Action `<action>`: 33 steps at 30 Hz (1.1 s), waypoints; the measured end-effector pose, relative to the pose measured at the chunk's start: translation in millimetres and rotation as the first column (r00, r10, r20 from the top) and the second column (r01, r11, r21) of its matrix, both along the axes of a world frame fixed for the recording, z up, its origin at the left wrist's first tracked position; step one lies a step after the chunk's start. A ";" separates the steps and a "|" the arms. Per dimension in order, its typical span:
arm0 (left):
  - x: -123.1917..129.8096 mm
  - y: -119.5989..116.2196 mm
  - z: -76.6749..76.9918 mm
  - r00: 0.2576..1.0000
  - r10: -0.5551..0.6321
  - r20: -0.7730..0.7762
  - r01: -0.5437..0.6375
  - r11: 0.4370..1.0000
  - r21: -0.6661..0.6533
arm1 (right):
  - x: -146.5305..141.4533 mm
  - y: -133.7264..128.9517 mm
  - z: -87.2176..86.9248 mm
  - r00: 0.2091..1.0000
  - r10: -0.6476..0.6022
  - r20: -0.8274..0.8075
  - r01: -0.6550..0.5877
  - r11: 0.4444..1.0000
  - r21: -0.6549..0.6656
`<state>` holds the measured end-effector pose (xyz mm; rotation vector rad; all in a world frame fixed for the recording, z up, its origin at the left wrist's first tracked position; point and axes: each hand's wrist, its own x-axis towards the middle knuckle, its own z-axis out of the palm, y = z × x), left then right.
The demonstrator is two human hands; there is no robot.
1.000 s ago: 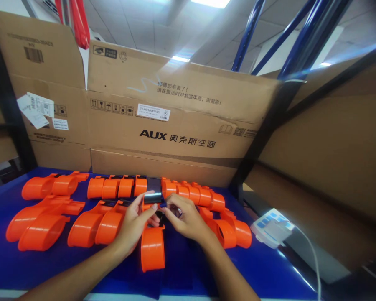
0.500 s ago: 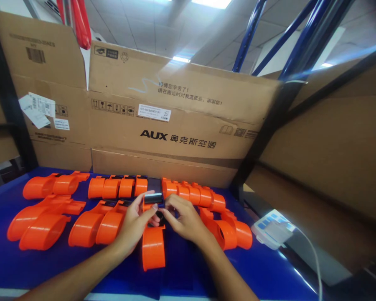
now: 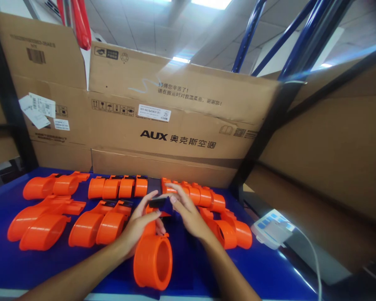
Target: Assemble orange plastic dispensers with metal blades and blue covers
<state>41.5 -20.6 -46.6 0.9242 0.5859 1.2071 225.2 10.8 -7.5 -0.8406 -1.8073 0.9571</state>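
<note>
Round it turns: the orange tape dispenser (image 3: 142,261) has rolled in the hands, so its ring, side-on half a second ago, now shows its open hollow to the camera. And the dark top piece (image 3: 157,202) has tipped too, its toothed edge out of clear sight.

What a bright thing it is, glossy orange, a thick smooth-rimmed ring at the near end, a handle running up from it between the hands, and a dark blue part (image 3: 168,207) beside the top piece. It hangs in front of the person, over the middle of the blue table (image 3: 269,269).

Left hand (image 3: 138,225) has the handle, thumb laid across, index finger reaching up to the top piece, other fingertips peeping out beyond the handle. Right hand (image 3: 188,213) comes in at the top, fingers a little spread, thumb at the blue part; whether it pinches anything, I cannot tell.

Behind, more orange dispensers (image 3: 95,188) line up in rows, some with dark tops, below the tall cardboard sheet (image 3: 175,161). Off to the right sits a pale plastic box (image 3: 272,229), white cable (image 3: 315,255) curving away beside it.
</note>
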 end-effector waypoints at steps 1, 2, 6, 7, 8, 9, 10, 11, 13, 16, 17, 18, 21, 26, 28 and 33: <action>0.3 -1.6 -0.2 1.000 -0.030 0.003 0.030 1.000 0.008 | -0.9 0.5 -0.2 0.999 0.039 0.002 -0.039 0.998 -0.039; 0.6 -3.0 -0.2 0.999 -0.053 0.007 0.053 0.998 0.017 | -1.5 0.9 -0.4 0.997 0.076 0.001 -0.076 0.995 -0.069; 1.1 -5.1 2.0 0.995 -0.096 0.040 0.095 0.995 0.012 | -3.3 2.2 -1.7 0.987 0.141 -0.082 -0.150 0.981 -0.125; 0.9 -4.7 2.7 0.993 -0.102 0.056 0.102 0.995 0.000 | -4.3 2.2 -2.3 0.986 0.130 -0.106 -0.144 0.981 -0.130; 0.5 -4.1 3.2 0.991 -0.108 0.074 0.110 0.994 -0.014 | -5.6 2.0 -3.1 0.986 0.110 -0.124 -0.126 0.983 -0.133; 0.1 -3.3 3.5 0.989 -0.115 0.091 0.118 0.993 -0.026 | -7.2 1.8 -3.8 0.987 0.086 -0.137 -0.104 0.986 -0.130; -0.4 -2.4 3.4 0.987 -0.125 0.104 0.129 0.991 -0.031 | -9.0 1.4 -4.6 0.987 0.063 -0.146 -0.081 0.989 -0.123; -0.7 -1.5 3.0 0.985 -0.132 0.109 0.136 0.990 -0.031 | -10.9 0.9 -5.3 0.987 0.046 -0.154 -0.064 0.991 -0.115; -0.9 0.1 1.6 0.989 -0.121 0.089 0.124 0.992 -0.022 | -14.6 0.2 -6.6 0.987 0.029 -0.158 -0.045 0.994 -0.101; -0.1 1.9 -0.5 0.998 -0.058 0.017 0.058 0.998 -0.008 | -18.5 -0.1 -8.2 0.990 0.009 -0.137 -0.020 0.996 -0.082; 0.1 2.4 -0.8 0.999 -0.035 0.000 0.035 0.999 -0.003 | -19.2 0.0 -8.6 0.992 0.004 -0.129 -0.013 0.997 -0.074; 0.2 2.9 -1.0 1.000 -0.019 -0.011 0.019 1.000 0.001 | -19.7 0.1 -8.9 0.992 0.001 -0.125 -0.009 0.998 -0.067; -0.3 4.8 -1.4 1.000 0.012 -0.021 -0.012 1.000 0.018 | -20.8 0.1 -9.7 0.992 0.002 -0.125 -0.008 0.999 -0.050; -0.7 9.4 -6.0 1.000 -0.007 -0.030 0.008 0.999 0.034 | -22.0 -1.0 -9.5 0.996 -0.014 -0.089 0.014 1.000 0.000; -0.8 10.5 -8.0 1.000 -0.020 -0.012 0.021 1.000 0.022 | -18.6 -0.5 -8.2 0.998 -0.038 -0.042 0.039 0.999 0.032; -5.9 12.3 -7.3 0.994 -0.024 0.109 0.033 0.996 -0.085 | 7.3 2.1 0.1 0.928 -0.317 0.195 0.279 0.939 0.200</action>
